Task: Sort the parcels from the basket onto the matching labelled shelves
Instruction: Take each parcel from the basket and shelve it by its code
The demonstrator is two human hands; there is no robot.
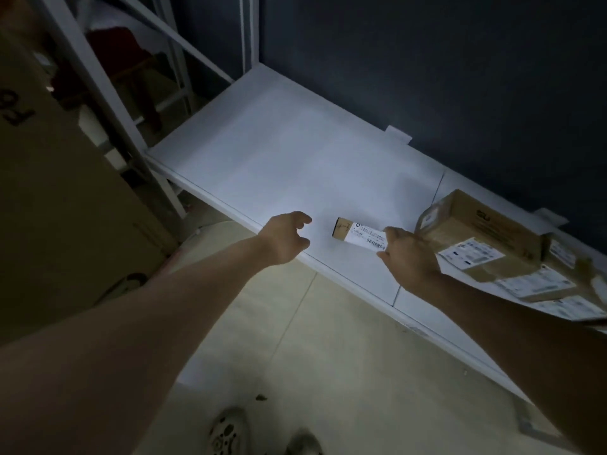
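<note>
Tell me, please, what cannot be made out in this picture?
Head view only:
- Small parcel: label print too small; right end hidden under the right grip.
- Parcel pile: cut off by the right edge, labels blurred.
- Shelf: no readable label in the dim light.
- Basket: outside the frame.

I'm seeing a small brown parcel (354, 233) with a white barcode label lying flat near the white shelf's (279, 152) front edge; larger labelled cardboard parcels (476, 238) are sitting just to its right.
</note>
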